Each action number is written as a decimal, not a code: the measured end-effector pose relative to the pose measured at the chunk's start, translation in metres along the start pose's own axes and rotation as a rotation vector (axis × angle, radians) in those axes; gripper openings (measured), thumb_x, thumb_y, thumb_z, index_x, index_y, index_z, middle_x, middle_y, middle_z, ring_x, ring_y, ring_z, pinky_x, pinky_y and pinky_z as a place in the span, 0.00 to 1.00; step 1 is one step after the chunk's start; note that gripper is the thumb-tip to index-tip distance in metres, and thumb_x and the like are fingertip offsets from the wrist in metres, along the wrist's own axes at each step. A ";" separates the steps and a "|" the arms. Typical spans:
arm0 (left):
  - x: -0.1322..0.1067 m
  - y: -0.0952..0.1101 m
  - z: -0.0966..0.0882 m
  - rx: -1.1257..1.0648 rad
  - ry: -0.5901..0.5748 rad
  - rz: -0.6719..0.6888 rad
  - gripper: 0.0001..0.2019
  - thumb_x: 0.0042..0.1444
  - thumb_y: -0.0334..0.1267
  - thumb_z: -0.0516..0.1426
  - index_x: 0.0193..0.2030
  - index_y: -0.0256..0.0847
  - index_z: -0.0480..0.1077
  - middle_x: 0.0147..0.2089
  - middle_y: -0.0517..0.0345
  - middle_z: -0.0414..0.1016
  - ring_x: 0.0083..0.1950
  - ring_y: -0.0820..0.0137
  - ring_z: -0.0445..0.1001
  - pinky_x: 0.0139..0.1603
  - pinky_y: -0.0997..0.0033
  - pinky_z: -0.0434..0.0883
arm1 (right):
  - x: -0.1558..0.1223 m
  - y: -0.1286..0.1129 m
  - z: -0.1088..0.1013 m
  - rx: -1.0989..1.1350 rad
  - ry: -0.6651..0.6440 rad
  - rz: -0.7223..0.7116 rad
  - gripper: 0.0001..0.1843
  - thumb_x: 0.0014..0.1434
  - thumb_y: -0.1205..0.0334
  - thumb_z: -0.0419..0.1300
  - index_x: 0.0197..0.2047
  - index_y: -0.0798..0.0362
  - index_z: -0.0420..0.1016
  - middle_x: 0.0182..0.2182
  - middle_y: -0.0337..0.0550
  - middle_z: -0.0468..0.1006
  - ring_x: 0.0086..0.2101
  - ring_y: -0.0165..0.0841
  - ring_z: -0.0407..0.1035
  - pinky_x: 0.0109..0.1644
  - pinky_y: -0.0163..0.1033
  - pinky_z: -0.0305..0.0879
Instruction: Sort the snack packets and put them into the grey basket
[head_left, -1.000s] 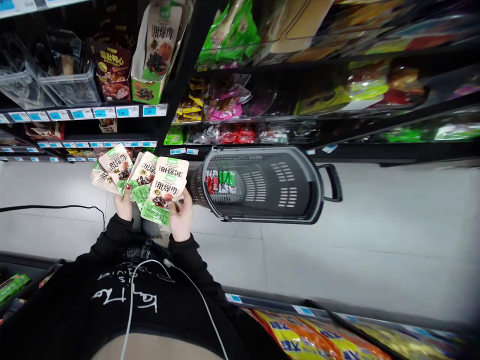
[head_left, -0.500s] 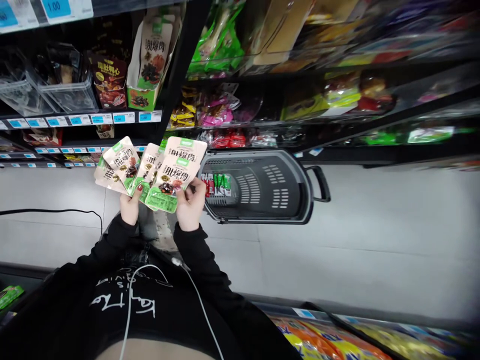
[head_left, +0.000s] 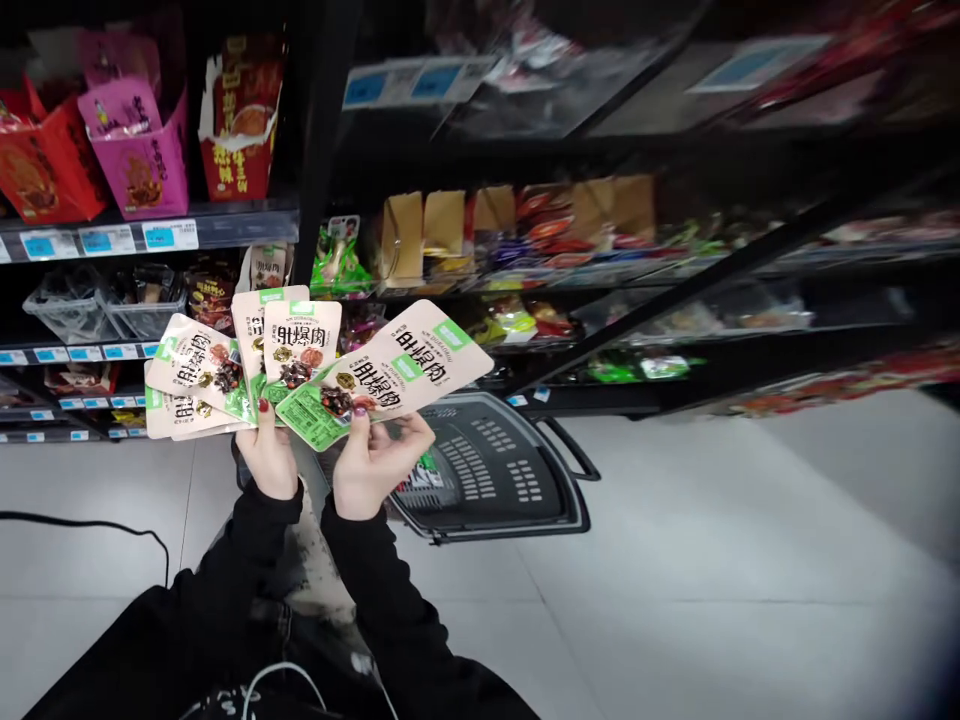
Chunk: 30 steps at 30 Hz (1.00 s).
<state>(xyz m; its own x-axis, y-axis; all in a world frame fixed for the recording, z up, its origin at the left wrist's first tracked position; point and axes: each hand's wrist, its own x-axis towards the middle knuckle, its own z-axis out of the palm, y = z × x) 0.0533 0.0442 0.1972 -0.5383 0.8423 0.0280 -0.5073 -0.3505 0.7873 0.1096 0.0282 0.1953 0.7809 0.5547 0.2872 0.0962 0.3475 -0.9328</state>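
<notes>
Several beige and green snack pouches are fanned out in front of me. My left hand [head_left: 268, 455] pinches the lower edges of the left group of pouches [head_left: 199, 368], with the thumb on top. Two overlapping snack pouches [head_left: 397, 365], tilted to the right, are gripped by my right hand [head_left: 381, 460], its thumb on the front one. An upright pouch [head_left: 302, 335] stands between the two groups. Behind my right hand, a dark grey shopping basket [head_left: 495, 450] is on the floor, partly hidden, with a few green and red packets [head_left: 426, 470] inside.
Store shelves [head_left: 247, 225] with price tags run along the far side. They hold a pink snack box [head_left: 142, 150], a red box [head_left: 244, 130] and clear plastic tubs [head_left: 150, 300]. A black cable [head_left: 90, 518] lies on the tiled floor [head_left: 712, 530] to the left.
The view has tilted up, showing more of the upper shelves. The pouches are spread wider apart, and those in my right hand have swung to the right.
</notes>
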 end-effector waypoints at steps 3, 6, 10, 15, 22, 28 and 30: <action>-0.007 0.000 0.003 0.014 -0.046 0.053 0.32 0.47 0.53 0.62 0.58 0.41 0.66 0.55 0.45 0.73 0.54 0.57 0.74 0.47 0.64 0.74 | 0.007 -0.009 -0.001 0.031 0.010 -0.060 0.17 0.54 0.56 0.60 0.42 0.51 0.56 0.41 0.45 0.65 0.38 0.30 0.70 0.44 0.38 0.69; -0.013 -0.002 -0.002 0.060 -0.068 0.098 0.31 0.47 0.55 0.61 0.56 0.40 0.68 0.54 0.46 0.74 0.55 0.56 0.72 0.49 0.64 0.73 | 0.009 -0.011 -0.007 0.073 -0.004 -0.108 0.17 0.53 0.57 0.61 0.41 0.51 0.57 0.39 0.44 0.66 0.37 0.30 0.70 0.42 0.37 0.70; -0.018 -0.007 -0.015 0.122 -0.099 0.121 0.29 0.48 0.56 0.60 0.51 0.38 0.71 0.49 0.45 0.77 0.57 0.55 0.71 0.55 0.60 0.69 | 0.001 -0.009 -0.016 0.091 0.034 -0.192 0.18 0.53 0.56 0.61 0.41 0.50 0.55 0.41 0.45 0.64 0.38 0.31 0.70 0.43 0.39 0.70; -0.020 -0.011 -0.033 0.217 -0.146 0.216 0.20 0.47 0.50 0.62 0.44 0.39 0.75 0.47 0.47 0.78 0.60 0.58 0.67 0.64 0.60 0.59 | -0.014 -0.008 -0.025 0.145 0.136 -0.330 0.20 0.53 0.59 0.62 0.40 0.48 0.52 0.42 0.47 0.64 0.40 0.33 0.71 0.48 0.45 0.69; -0.026 0.011 -0.050 0.314 -0.273 0.222 0.14 0.46 0.42 0.64 0.39 0.39 0.77 0.45 0.50 0.79 0.57 0.59 0.70 0.64 0.61 0.59 | -0.004 0.001 -0.054 0.161 -0.075 -0.284 0.19 0.50 0.58 0.64 0.39 0.50 0.58 0.35 0.43 0.72 0.35 0.31 0.71 0.42 0.41 0.70; -0.034 -0.003 -0.048 0.215 -0.247 0.075 0.15 0.46 0.44 0.64 0.38 0.37 0.76 0.42 0.50 0.79 0.51 0.58 0.74 0.56 0.62 0.68 | 0.016 0.010 -0.070 0.248 -0.086 -0.161 0.16 0.49 0.57 0.65 0.38 0.53 0.66 0.35 0.41 0.74 0.37 0.31 0.72 0.48 0.43 0.69; -0.035 -0.014 -0.048 0.152 -0.209 0.008 0.17 0.45 0.46 0.64 0.38 0.36 0.76 0.40 0.50 0.79 0.48 0.57 0.75 0.51 0.62 0.72 | 0.021 0.003 -0.074 0.290 0.072 -0.213 0.14 0.50 0.58 0.63 0.39 0.52 0.66 0.39 0.42 0.74 0.42 0.33 0.71 0.52 0.46 0.67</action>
<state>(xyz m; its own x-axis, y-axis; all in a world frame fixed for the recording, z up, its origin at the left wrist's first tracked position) 0.0469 0.0004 0.1562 -0.3837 0.9113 0.1490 -0.3879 -0.3055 0.8696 0.1721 -0.0149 0.1821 0.8044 0.3964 0.4424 0.0901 0.6547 -0.7505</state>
